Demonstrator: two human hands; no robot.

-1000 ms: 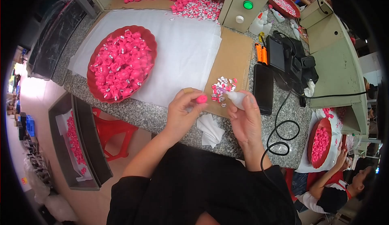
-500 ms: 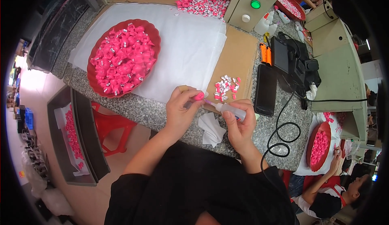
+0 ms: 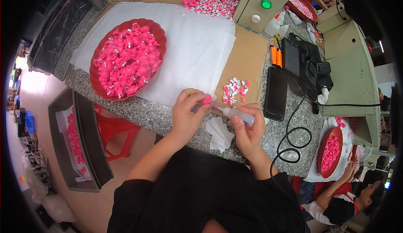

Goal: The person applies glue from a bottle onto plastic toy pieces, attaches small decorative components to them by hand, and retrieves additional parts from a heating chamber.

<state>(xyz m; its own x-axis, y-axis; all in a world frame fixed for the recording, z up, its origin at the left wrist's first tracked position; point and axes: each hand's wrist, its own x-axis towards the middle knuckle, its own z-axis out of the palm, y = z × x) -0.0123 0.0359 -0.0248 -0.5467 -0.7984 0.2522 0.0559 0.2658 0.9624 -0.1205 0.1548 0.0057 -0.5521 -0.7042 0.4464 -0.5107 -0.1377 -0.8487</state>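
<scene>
Between the fingertips of my left hand (image 3: 187,113) is a small pink plastic piece (image 3: 206,100), pinched above the bench's front edge. My right hand (image 3: 251,130) grips a small translucent squeeze bottle (image 3: 240,115), tilted so its thin purplish nozzle points left at the pink piece. Whether the tip touches the piece is too small to tell. Just beyond my right hand, little white and pink parts (image 3: 235,91) lie scattered on a cardboard sheet (image 3: 243,56). A crumpled white tissue (image 3: 219,135) rests between my wrists.
A red scalloped tray (image 3: 95,79) heaped with pink pieces stands at left on white paper (image 3: 189,44). At right are a black phone (image 3: 275,94), orange-handled tool (image 3: 276,56), black devices and a looping cable (image 3: 289,149). Another person (image 3: 344,199) works at far right.
Both hands keep nearly the same place. The bottle has turned slightly in my right hand, and its nozzle stays close to the pink piece.
</scene>
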